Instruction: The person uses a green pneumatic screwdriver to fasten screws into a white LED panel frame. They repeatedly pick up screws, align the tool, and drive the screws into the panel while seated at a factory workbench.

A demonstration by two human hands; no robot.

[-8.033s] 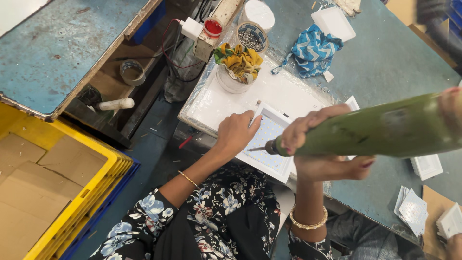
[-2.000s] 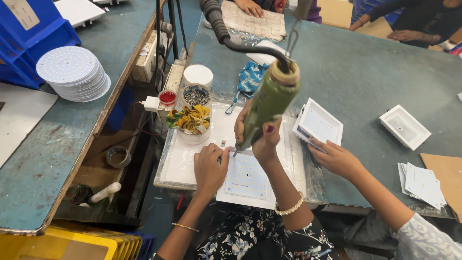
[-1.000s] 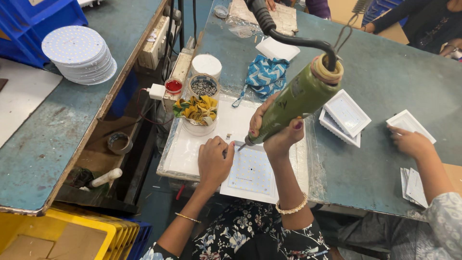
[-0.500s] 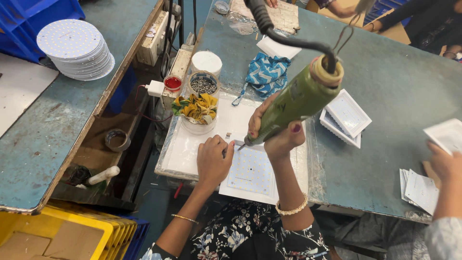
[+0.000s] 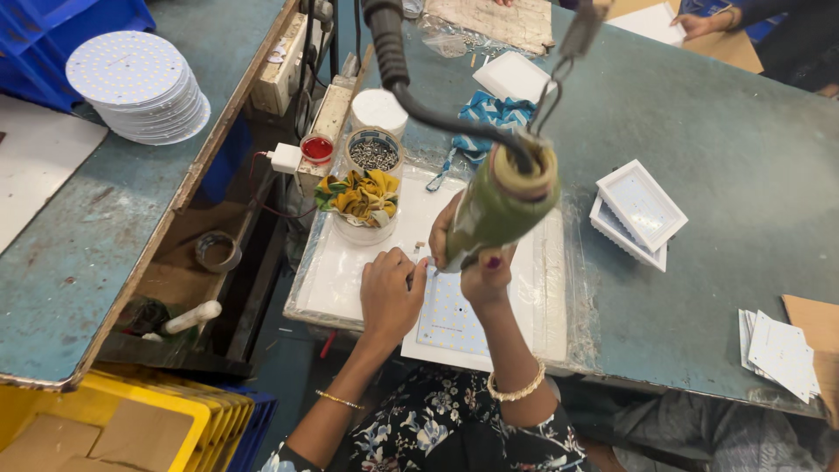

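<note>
**Bench observation: hanging driver over square light panel**

Worn blue-green workbench (image 5: pixel 725 157), a clear plastic sheet spread over its near edge. Right hand (image 5: pixel 476 258) was clenched around the green hanging screwdriver (image 5: pixel 500 208), held upright with its tip down on the square white LED panel (image 5: pixel 454 319); tip itself hidden behind the hand. Left hand (image 5: pixel 391 295) lay flat, fingers pressing the panel's left edge, grasping nothing. Panel sat at the bench's near edge, directly in front of the person. Just beyond the hands: a cup wrapped in yellow cloth (image 5: pixel 363 205), a tub of screws (image 5: pixel 374 156), a white lid (image 5: pixel 378 109). To the right, two stacked white square frames (image 5: pixel 636 214). Far left, on a separate bench, a stack of round white LED boards (image 5: pixel 138 86)
</note>
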